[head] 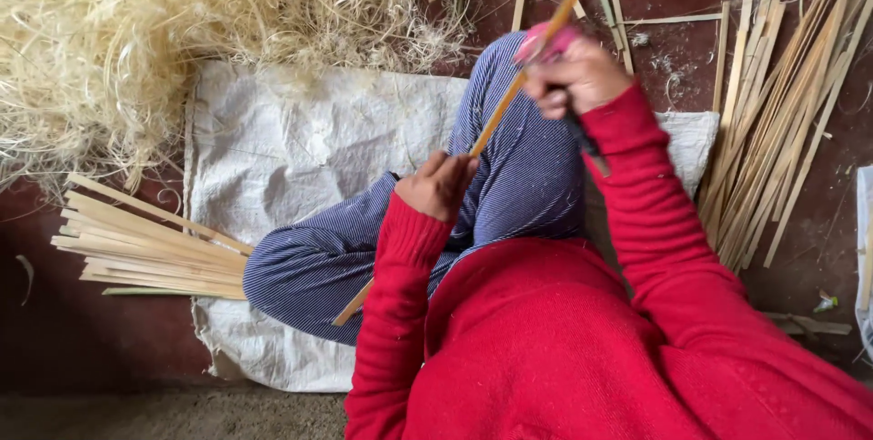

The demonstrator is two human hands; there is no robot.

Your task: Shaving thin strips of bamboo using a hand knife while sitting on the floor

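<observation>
Left hand [438,185] closed round long bamboo strip [496,117], gripping near its middle. Strip runs diagonally, low end at 7 o'clock beside striped trouser leg [509,176], far end at 1 o'clock past top edge. Right hand [575,76] fisted on same strip, at 1 o'clock from left hand, pink wrap [546,40] on fingers. White sack [291,149] under legs. Bundle of strips [145,245] at 9 o'clock, another bundle [782,122] at 3 o'clock, pile of shavings [136,31] at 11 o'clock.

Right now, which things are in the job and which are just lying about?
In hand: bamboo strip, gripped by left hand and right hand; pink wrap at the right hand's fingers.
Lying about: pile of shavings, left strip bundle, right strip bundle, white sack.
</observation>
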